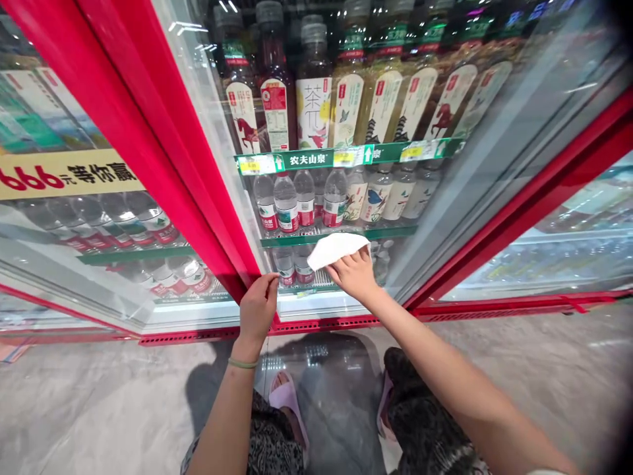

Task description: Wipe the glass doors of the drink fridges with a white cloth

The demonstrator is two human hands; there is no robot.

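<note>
My right hand (353, 272) holds a folded white cloth (338, 249) from below, the fingers bent over its lower edge. The cloth is at the glass door (297, 300) of a drinks fridge, level with a lower shelf, and covers part of the bottles behind. Close to the red door frame (217, 198), my left hand (258, 305) is raised with its fingers curled together. Whether it grips the door's edge or anything small is hidden. A thin green band circles the left wrist.
Behind the glass stand tea bottles (314, 99) on an upper shelf and water bottles (287, 204) below. A green shelf strip (306, 160) carries price tags. More fridge sections flank this one, the left with a yellow banner (64, 173). Grey tiles (123, 409) cover the floor.
</note>
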